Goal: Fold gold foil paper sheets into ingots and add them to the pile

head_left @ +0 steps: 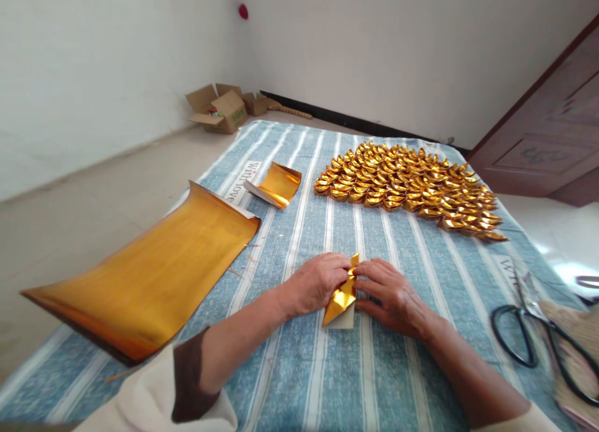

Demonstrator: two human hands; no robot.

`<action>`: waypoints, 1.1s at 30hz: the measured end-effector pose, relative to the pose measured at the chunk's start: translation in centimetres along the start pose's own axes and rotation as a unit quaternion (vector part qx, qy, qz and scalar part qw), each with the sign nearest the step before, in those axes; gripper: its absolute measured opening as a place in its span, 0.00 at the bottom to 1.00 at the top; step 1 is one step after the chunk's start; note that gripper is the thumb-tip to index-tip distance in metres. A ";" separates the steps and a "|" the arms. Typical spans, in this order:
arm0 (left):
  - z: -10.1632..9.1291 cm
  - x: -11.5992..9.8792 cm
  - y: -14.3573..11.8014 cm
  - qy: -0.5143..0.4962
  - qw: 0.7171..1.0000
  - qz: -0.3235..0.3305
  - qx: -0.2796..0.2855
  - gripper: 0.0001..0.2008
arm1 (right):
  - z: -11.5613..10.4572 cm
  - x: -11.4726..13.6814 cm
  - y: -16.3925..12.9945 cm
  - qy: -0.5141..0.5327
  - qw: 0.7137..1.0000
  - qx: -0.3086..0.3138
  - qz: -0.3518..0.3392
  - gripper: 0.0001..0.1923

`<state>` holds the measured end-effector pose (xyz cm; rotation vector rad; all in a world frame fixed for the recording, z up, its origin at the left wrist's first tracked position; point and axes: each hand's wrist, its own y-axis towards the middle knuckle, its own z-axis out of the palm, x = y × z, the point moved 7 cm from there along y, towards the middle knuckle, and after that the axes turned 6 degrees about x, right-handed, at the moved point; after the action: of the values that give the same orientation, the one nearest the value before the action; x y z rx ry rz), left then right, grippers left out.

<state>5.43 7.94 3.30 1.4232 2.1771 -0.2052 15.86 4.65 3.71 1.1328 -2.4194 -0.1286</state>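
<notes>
A small piece of shiny gold foil paper [341, 299], partly folded, lies between my two hands on the striped cloth. Its lower end comes to a point, and a pale flap shows beneath it. My left hand [319, 283] is closed on the left side of the paper, fingers bent near the upper part. From the right, my right hand [389, 294] has its fingertips pressed along the paper's other edge. Beyond my hands stand many finished gold paper ingots [402, 185] in tight rows. The thumbs are mostly hidden.
A large gold sheet [150, 276] curls at the left, with a smaller stack of gold paper [279, 185] behind it. Black-handled scissors [528, 344] lie at the right beside a tan cloth [573, 323]. An open cardboard box [227, 113] sits on the floor.
</notes>
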 end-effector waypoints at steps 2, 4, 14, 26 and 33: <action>0.0 0.1 -0.2 0.017 0.999 -0.026 -0.012 0.08 | 0.1 0.0 0.0 0.001 1.000 0.000 -0.006 0.09; -0.2 0.3 -0.3 0.037 0.997 -0.063 -0.025 0.07 | 0.1 0.0 0.1 -0.007 1.000 -0.001 -0.008 0.09; -0.4 1.7 -0.3 -0.054 0.996 -0.064 -0.022 0.24 | -0.1 1.2 0.4 -0.076 0.994 -0.070 -0.024 0.11; -0.6 1.1 0.4 -0.054 0.997 -0.046 0.006 0.24 | 1.1 2.8 0.6 -0.085 0.994 -0.057 -0.048 0.12; -2.5 -2.2 -4.2 -0.089 0.988 -0.123 -0.018 0.14 | 1.5 2.2 0.2 -0.045 0.998 -0.030 -0.024 0.10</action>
<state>1.49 5.33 5.83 1.0705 2.1903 -0.3662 13.87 3.01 3.24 1.1807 -2.4499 -0.2703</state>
